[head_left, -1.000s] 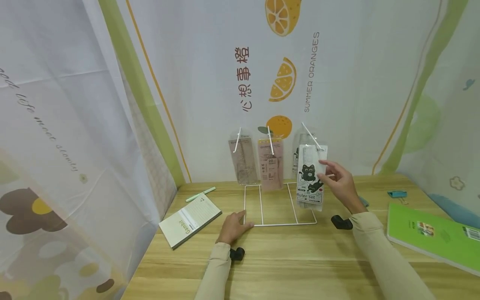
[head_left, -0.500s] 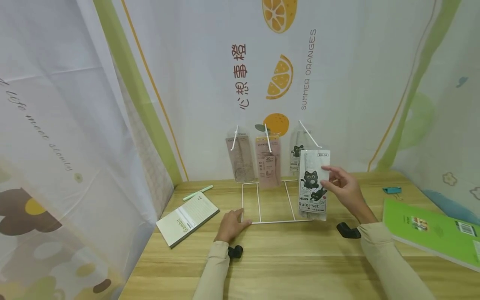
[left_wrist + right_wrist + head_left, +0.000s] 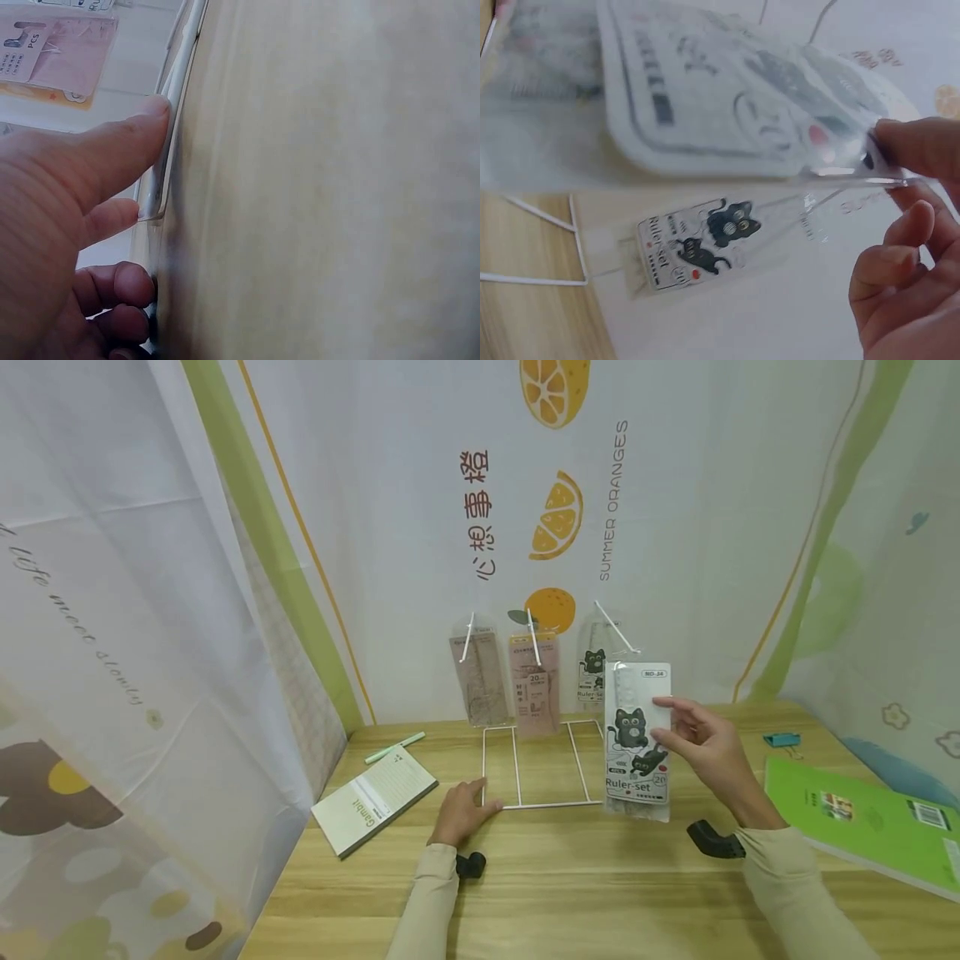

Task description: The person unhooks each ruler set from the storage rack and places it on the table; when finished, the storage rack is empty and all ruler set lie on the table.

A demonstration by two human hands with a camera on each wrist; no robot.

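Note:
A ruler set pack [image 3: 637, 735] with black cats is pinched at its right edge by my right hand [image 3: 708, 752], between thumb and fingers. Its top lies just below the tip of the right hook [image 3: 618, 628]; in the right wrist view the pack [image 3: 705, 90] looms close and blurred. A second ruler set pack [image 3: 592, 672] hangs behind on that hook. My left hand [image 3: 459, 814] holds the near left corner of the white wire rack [image 3: 551, 806]. In the left wrist view, the thumb [image 3: 131, 146] presses along the wire, with the other fingers curled below.
A grey-brown pack [image 3: 480, 681] and a pink pack [image 3: 535, 685] hang on the other two hooks. Left of the rack lie a notepad [image 3: 375, 802] and a pale green pen [image 3: 395, 747]. At right are a green book [image 3: 862, 822] and a teal binder clip [image 3: 782, 740].
My right hand has drawn the front ruler set pack down and toward me, away from the right hook's end. More of the pack behind shows. The left hand stays at the rack corner.

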